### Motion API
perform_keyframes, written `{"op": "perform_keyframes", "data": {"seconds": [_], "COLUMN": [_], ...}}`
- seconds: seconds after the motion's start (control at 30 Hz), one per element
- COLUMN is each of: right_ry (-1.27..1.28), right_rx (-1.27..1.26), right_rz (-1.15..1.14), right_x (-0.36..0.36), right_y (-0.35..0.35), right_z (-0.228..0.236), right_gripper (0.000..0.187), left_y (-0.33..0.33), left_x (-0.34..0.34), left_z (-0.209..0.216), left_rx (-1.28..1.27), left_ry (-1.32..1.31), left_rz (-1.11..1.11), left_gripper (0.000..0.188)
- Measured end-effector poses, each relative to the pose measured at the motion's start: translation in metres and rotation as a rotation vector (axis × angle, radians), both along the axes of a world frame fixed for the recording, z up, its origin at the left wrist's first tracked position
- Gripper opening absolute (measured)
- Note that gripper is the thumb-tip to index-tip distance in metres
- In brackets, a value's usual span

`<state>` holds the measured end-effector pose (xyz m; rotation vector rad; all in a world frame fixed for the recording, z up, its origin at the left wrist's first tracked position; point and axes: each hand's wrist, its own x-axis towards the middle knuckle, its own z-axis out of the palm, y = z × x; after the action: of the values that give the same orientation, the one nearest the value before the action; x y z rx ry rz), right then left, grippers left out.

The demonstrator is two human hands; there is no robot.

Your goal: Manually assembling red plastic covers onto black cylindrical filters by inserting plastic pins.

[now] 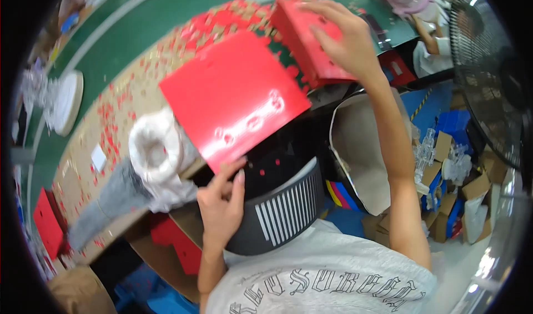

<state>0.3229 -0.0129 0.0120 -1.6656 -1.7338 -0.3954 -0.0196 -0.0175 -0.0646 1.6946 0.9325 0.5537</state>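
A glossy red sheet (233, 86) with small cut-outs near one edge lies tilted in front of me, its near edge reaching over my lap. My left hand (222, 203) is closed at the sheet's near-left corner, thumb and forefinger at the edge. To the right, a stack of red sheets (305, 47) with punched holes rests on the worktable. My right hand (347, 42) lies over the top of this stack, fingers stretched and apart, thumb on its face. Whether the right fingertips grip a single sheet is hard to see.
Red scraps (216, 23) litter the green and tan table (100, 114). A white roll-like bundle (155, 147) and grey cloth (108, 203) lie at left. A black-and-white striped object (288, 208) is on my lap. Right of it stand a pale-lined bin (361, 142) and a fan (483, 53).
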Motion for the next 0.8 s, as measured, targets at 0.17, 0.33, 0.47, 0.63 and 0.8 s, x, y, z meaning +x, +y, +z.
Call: {"op": "perform_keyframes", "data": {"seconds": [0.17,0.33,0.47,0.63,0.8], "right_ry": [-0.005,0.238,0.177,0.462,0.688], "right_rx": [-0.14,-0.256,-0.174,-0.256,-0.41], "right_rz": [0.625,0.545,0.503,0.43,0.394], "right_x": [-0.146,-0.181,-0.189,-0.198,-0.204], "right_y": [-0.092,-0.135,-0.155,-0.156,-0.155], "right_z": [-0.024,-0.056,-0.071,-0.07,-0.078], "right_gripper": [0.03,0.036,0.036,0.027,0.012], "left_y": [0.005,0.008,0.008,0.003,-0.004], "left_x": [0.004,0.008,0.012,0.011,0.011], "left_z": [0.027,0.013,0.017,0.019,0.016], "left_rx": [-0.229,-0.221,-0.188,-0.239,-0.293], "left_ry": [-0.018,-0.081,-0.071,-0.106,-0.154], "left_rz": [0.098,0.17,0.199,0.267,0.296], "left_gripper": [0.025,0.029,0.037,0.047,0.047]}}
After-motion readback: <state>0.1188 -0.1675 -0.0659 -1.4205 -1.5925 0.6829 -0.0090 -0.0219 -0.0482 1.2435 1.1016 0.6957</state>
